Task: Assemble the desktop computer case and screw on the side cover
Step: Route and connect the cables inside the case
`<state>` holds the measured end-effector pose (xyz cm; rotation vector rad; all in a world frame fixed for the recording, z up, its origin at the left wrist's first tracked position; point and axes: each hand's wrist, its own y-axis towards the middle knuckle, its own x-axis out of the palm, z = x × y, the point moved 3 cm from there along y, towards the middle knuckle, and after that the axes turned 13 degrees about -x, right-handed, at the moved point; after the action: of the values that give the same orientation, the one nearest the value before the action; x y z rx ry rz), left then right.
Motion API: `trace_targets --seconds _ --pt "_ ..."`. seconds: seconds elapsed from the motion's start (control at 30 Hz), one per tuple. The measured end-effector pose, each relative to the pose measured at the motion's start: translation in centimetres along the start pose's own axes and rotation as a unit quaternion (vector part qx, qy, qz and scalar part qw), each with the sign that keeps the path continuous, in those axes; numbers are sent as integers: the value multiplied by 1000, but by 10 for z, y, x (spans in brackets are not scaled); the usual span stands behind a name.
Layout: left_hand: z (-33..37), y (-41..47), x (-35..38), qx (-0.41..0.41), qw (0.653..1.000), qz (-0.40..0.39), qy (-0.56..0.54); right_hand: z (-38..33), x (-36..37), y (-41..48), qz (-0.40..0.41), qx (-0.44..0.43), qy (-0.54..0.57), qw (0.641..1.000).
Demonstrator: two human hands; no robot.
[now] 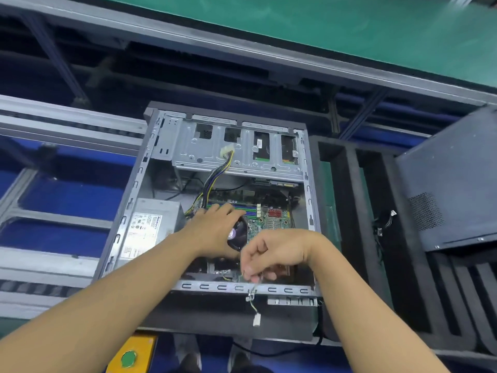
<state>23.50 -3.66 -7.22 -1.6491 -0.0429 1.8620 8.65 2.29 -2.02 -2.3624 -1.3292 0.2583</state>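
My right hand [271,254] pinches a thin pale wire [252,302] between thumb and curled fingertips, just inside the near rim of the open grey metal computer case [204,286]. The wire drapes over that rim and hangs outside, ending in a small white plug [256,320]. My left hand [215,227] lies with fingers stretched and relaxed across the round black cooler fan [238,235], fingertips reaching toward the memory slots on the green motherboard [274,220]. I judge the step to be bringing this loose lead back inside and seating its plug on a board header before the lid goes on. I'd draw the wire up gently past the slotted rim, take hold nearer the plug, line it up with the header and press straight down. The left hand should only steady, not lean on the fan blades. No wire may lie across the rim, or the cover will pinch it. The dark perforated side cover [451,184] stands to the right over the black foam tray [349,211], apart from the case.
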Motion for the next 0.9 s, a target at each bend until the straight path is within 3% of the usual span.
trace_targets --seconds 0.07,0.23,0.33,0.43,0.57,0.77,0.9 --pt "2 -1 -6 8 998 9 -59 -2 -3 0 41 -31 12 999" --pt "6 -7 -25 34 971 116 -206 -8 -7 -1 128 -86 8 988" --pt "10 -15 -31 61 960 85 -260 -14 -6 2 155 -107 24 982" --pt "12 -19 -32 61 954 27 -291 -22 -9 2 118 -110 -32 986" --pt "10 -19 -32 27 948 36 -314 -28 -29 -7 101 -60 -180 977" --pt "10 -14 -25 13 948 -13 -317 -18 -35 -5 20 73 -338 938" --pt "8 -8 -27 5 953 -6 -302 -13 -32 6 37 90 -416 904"
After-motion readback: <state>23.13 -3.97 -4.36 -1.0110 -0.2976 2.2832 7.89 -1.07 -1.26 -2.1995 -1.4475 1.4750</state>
